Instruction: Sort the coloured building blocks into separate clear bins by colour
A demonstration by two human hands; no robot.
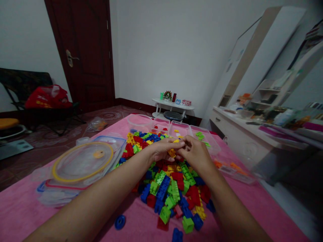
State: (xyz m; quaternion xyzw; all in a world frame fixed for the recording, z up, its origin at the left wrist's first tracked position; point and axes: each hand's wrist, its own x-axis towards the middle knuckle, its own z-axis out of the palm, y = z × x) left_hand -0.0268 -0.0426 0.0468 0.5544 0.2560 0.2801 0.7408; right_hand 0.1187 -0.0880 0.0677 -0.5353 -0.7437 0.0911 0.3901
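Over brick pile (174, 188), yellow brick (172, 153) clamped between left fingers (173, 143), right fingers (186, 142)

Glossy plastic bricks (174, 188), clear smooth plastic lids (83, 164), matt pink cloth (22, 211), dark polished wooden door (85, 53)

One left hand (161, 150) and one right hand (196, 155) are meeting at one yellow plastic brick (172, 153). One heap of multicoloured plastic bricks (174, 188) is defying count. Four clear plastic tubs (137, 125) are standing behind; one blue plastic wheel (120, 222) is lying apart.
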